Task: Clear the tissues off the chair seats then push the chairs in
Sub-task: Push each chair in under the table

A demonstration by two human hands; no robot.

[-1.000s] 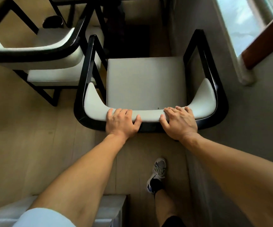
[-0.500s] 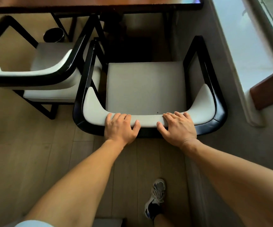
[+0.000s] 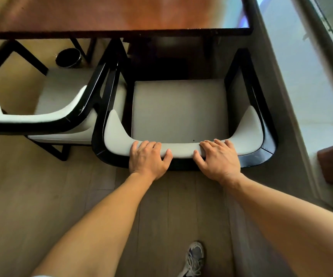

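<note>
Wood floor (image 3: 31,186), table (image 3: 121,15) hides chair (image 3: 179,108) front, seat pale gray, our L hand (image 3: 148,159) & R hand (image 3: 218,159) gripping backrest (image 3: 181,149).

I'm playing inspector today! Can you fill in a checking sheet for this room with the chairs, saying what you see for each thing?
Surface: wooden floor; brown table top at the far side.
Job's things: right chair, seat bare, front not yet under the table; left chair, seat bare as far as visible. Tissues: nothing seen.
Clutter: small black bin under the table.
Grippers: left hand and right hand both grip the right chair's backrest.
Cables: nothing seen.
Surroundings: window on the right; the person's shoe on the floor.
</note>
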